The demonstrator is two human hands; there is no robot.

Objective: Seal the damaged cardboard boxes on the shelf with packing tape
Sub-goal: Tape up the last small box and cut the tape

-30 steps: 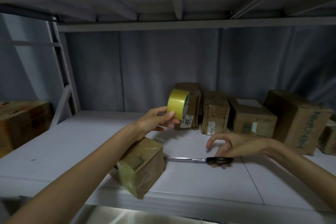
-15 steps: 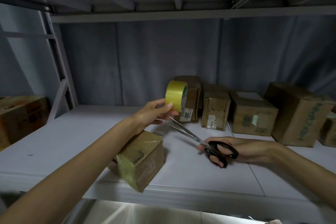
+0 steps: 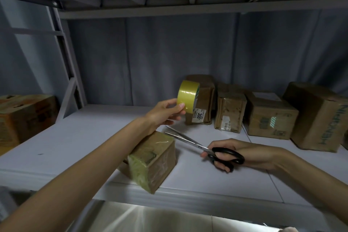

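A person's left hand (image 3: 165, 112) pinches a roll of yellowish packing tape (image 3: 188, 96) between thumb and fingers (image 3: 181, 105), holding it up above a small cardboard box (image 3: 154, 158) that sits at the front edge of a grey metal shelf (image 3: 75, 137). To the right of that box, the right hand (image 3: 231, 153) has its fingers curled through the black handles of a pair of scissors (image 3: 199, 144), the blades parted and pointing toward the gap between roll and box. Clear tape already wraps the box's near end and part of its top; whether a strip runs from the roll down to the box cannot be made out in the dim light.

The step in hand appears to be cutting the tape free. It would go best with the strip held taut between roll and box and the blades closed squarely across it close to the cardboard, leaving a short tail to press flat without wrinkles.

Behind the box, at the rear of the shelf, stands a row of further cardboard boxes (image 3: 271, 117). The one just behind the roll carries a white label reading "300"; the large box far to the right bears green lettering turned on its side, seemingly "HENGPIN". Other labels are too small to read.
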